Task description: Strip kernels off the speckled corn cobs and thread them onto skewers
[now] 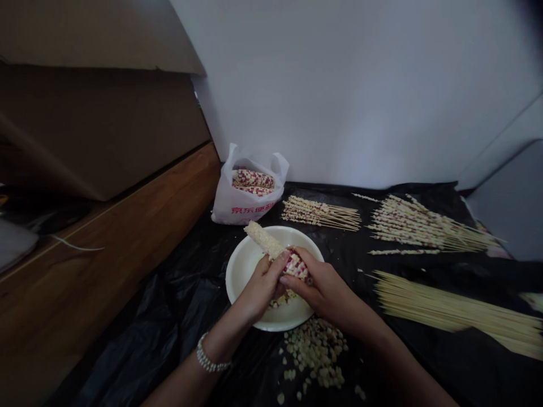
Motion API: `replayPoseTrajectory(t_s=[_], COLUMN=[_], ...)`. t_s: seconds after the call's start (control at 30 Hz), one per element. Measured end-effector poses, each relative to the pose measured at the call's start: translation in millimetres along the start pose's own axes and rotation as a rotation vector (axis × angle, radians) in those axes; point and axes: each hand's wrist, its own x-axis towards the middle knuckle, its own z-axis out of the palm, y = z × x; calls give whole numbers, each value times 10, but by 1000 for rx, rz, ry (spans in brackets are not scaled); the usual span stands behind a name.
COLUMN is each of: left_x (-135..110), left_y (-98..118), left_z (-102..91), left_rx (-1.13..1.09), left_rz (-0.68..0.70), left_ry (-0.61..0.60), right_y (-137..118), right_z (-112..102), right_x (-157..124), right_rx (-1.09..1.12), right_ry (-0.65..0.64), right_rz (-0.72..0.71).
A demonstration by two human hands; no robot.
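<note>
A corn cob (266, 239) is held in both hands above a white bowl (235, 277). Its upper left part is stripped bare, while red and white kernels still cover the lower right end. My left hand (267, 282) is closed around the middle of the cob, thumb on top. Around the kernelled end my right hand (313, 277) is wrapped, its thumb near the left one. Loose kernels (285, 298) lie in the bowl under my hands. The fingers beneath the cob are partly hidden.
Behind the bowl stands a white plastic bag (244, 206) with corn cobs inside. To the right lie skewers threaded with kernels (407, 223), a smaller threaded bunch (318, 213) and plain sticks (449, 308). Loose kernels (316, 350) are heaped on the black sheet (178, 305). A wooden board (161, 215) is left.
</note>
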Motion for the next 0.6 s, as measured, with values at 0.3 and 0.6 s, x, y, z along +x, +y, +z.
replayPoseTrajectory(t_s=[0.3, 0.6], left_x=[20, 33], left_y=[-21, 32], left_z=[-32, -72], left_rx=[-11, -148], left_rz=[-67, -245], left_ry=[-57, -155], right_y=[22, 17], right_z=[2, 59], right_x=[3, -11], right_rx=[-57, -258], right_ry=[-7, 9], right_rz=[0, 17])
